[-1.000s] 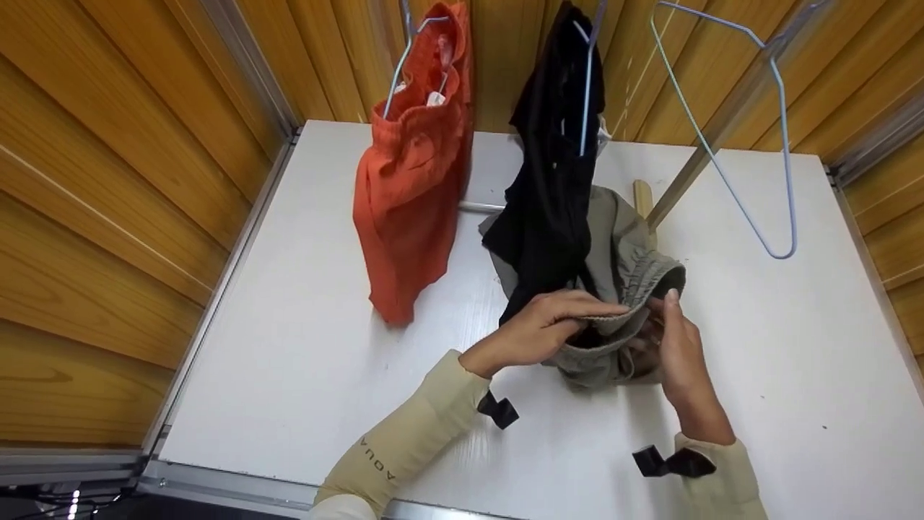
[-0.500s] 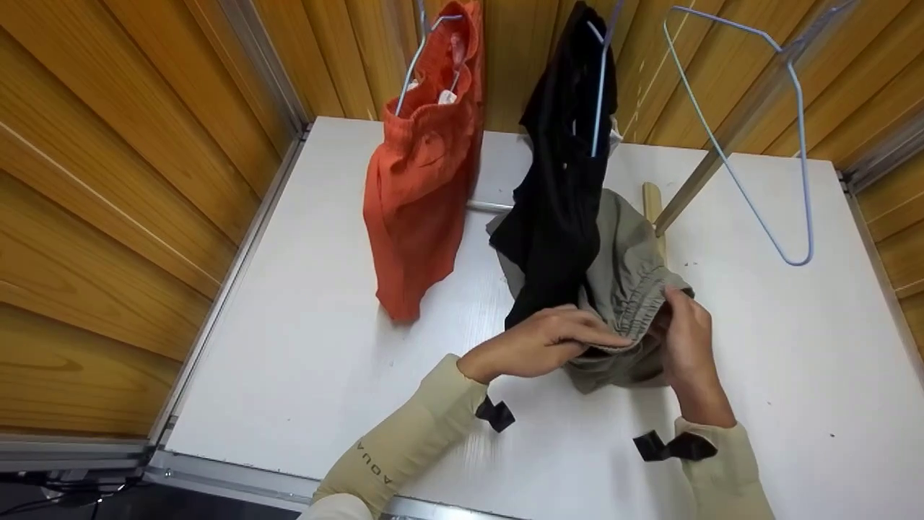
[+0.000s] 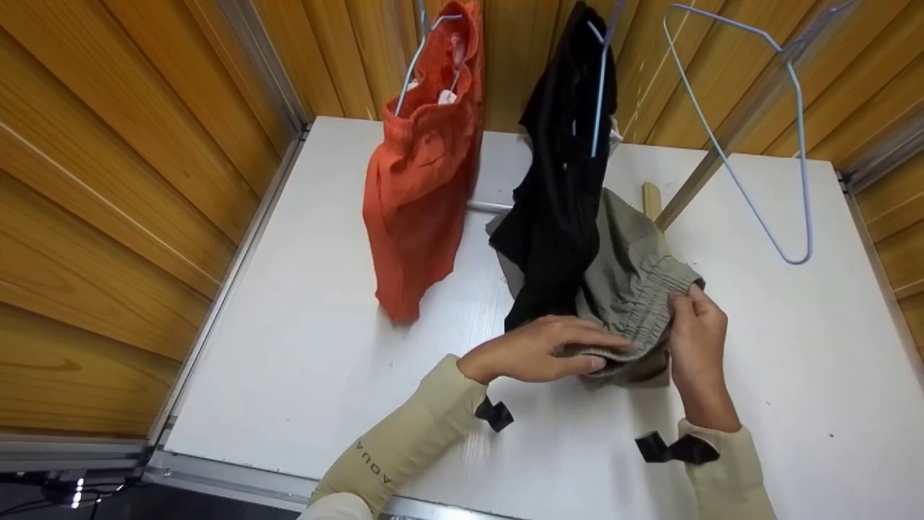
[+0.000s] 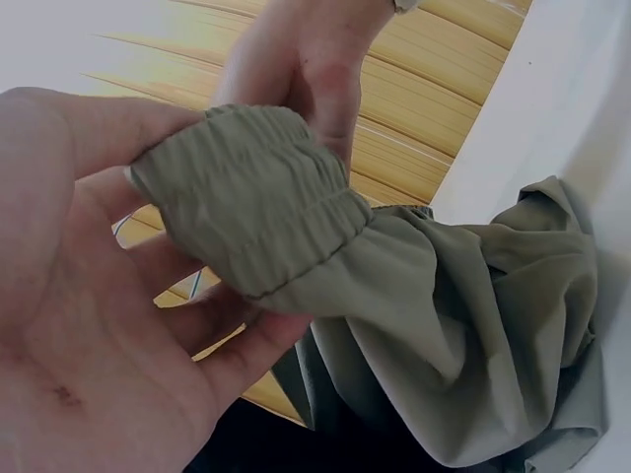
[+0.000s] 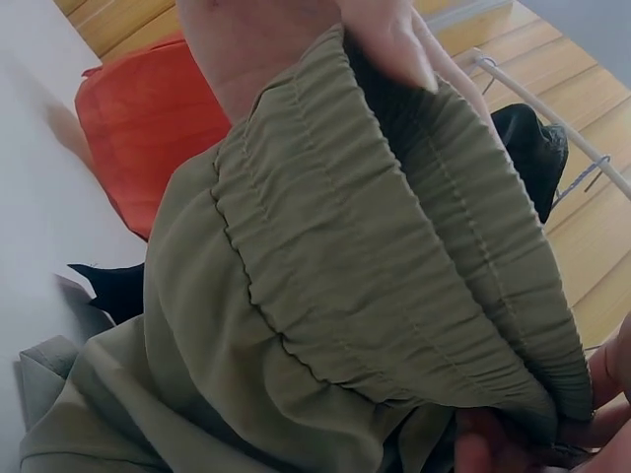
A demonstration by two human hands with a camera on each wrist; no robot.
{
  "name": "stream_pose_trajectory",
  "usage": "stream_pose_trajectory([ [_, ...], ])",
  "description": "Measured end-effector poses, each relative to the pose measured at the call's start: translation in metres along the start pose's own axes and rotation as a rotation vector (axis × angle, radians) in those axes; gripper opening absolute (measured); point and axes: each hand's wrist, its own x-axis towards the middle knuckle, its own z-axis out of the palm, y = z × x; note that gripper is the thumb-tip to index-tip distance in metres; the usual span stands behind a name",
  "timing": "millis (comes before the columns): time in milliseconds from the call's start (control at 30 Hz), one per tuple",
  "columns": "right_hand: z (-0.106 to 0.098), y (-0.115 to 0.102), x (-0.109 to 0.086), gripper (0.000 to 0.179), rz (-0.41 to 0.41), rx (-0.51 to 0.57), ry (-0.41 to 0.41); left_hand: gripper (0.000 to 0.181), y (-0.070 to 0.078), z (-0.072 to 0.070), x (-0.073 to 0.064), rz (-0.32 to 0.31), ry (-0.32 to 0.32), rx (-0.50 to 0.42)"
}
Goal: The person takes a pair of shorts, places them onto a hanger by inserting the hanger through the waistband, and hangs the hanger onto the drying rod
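The step in hand is judged to be the squaring-up of a gathered waistband (image 3: 653, 307) on grey-green elastic-waist bottoms (image 3: 624, 253), located right of centre over the white bench (image 3: 310, 419) and partly concealed behind the hanging black garment (image 3: 556, 238). For sound work, tension should be shared evenly between both ends of the band, enough to flatten the gathers without pulling the seam off line. The band's two layers, seen apart in the right wrist view with the opening between them, should be matched level along their edges. The loose folds below merit a check for twist, and the cloth should be drawn clear of the black garment, judged the likeliest place for a snag. Grip findings: the left hand (image 3: 541, 352) is only part closed, its fingers lying nearly straight across the band with the thumb at the opening, and one layer appears pinched between them. The right hand (image 3: 699, 354) is closed more firmly, thumb and bent fingers pinching the opposite end of the band. Some right fingertips are hidden by the cloth, so their exact placement cannot be told; nor can the pressure of either grip.
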Motion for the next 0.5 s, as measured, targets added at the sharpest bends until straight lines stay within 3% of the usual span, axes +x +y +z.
stream_pose_trajectory([
  [133, 0.002, -0.003, -0.002, 0.022, -0.078, -0.029, 0.045, 0.042, 0.0, -0.001, 0.0, -0.002, -0.018, -0.043],
  [233, 0.004, -0.004, -0.003, 0.021, -0.142, -0.062, 0.065, 0.042, 0.0, -0.003, 0.0, -0.002, -0.012, -0.07],
  [500, 0.003, -0.012, -0.012, 0.021, -0.235, -0.151, 0.06, 0.039, 0.004, -0.012, 0.0, -0.013, 0.148, -0.048],
])
